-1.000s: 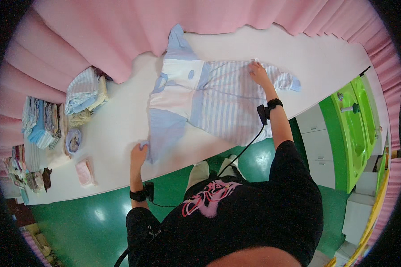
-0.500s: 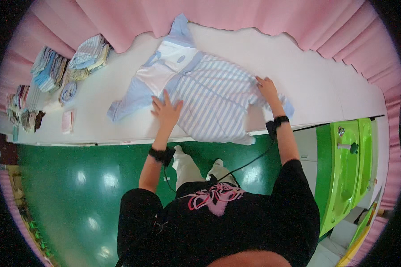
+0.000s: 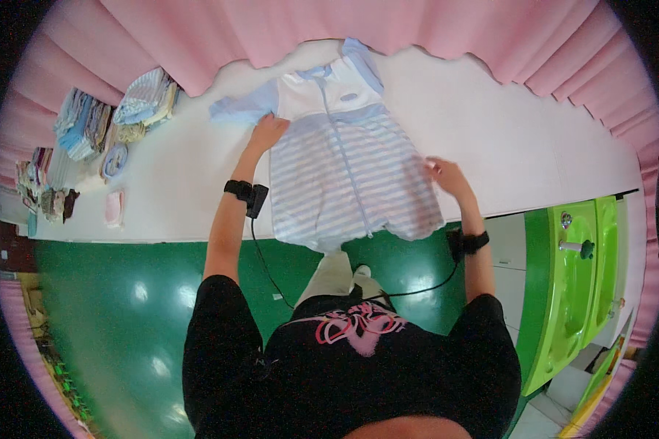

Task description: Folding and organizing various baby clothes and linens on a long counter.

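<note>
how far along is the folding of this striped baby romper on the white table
Early. Done: the striped romper lies spread flat, front up, on the white table, its legs hanging over the near edge. In hand: the left hand presses near the left sleeve, the right hand on the right edge. Left: no fold shows yet. Folded stacks sit at the table's left.

Bare white table (image 3: 534, 146) lies open to my right of the striped baby suit (image 3: 348, 175); to my left, folded clothes stacks (image 3: 117, 117) crowd the far end; pink curtain (image 3: 432, 29) walls the back.
</note>
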The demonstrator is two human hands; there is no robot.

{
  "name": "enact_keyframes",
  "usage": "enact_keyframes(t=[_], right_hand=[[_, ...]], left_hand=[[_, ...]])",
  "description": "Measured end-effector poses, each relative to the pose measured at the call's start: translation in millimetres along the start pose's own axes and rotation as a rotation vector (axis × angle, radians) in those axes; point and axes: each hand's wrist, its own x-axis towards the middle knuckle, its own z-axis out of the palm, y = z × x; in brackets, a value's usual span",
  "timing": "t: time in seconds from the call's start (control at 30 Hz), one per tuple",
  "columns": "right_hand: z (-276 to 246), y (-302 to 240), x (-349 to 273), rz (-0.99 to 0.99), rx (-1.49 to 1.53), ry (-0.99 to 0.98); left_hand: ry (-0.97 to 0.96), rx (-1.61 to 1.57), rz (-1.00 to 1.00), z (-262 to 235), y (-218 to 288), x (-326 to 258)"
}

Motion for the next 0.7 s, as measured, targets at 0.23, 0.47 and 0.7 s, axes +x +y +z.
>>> enact_keyframes(t=[0.23,0.47,0.7], right_hand=[[-4.7,13.7,159.2,0.256,0.512,0.212],[29.6,-4.5,277.1,0.322,0.926,0.211],[51.2,-13.6,338.6,0.279,0.489,0.240]], left_hand=[[0.846,-0.417,-0.912,-2.0,-100.3,51.9],[0.463,-1.409,-0.660,-13.9,-163.1,52.3],[0.393,-0.005,-0.169,-29.7,-162.2,30.6]])
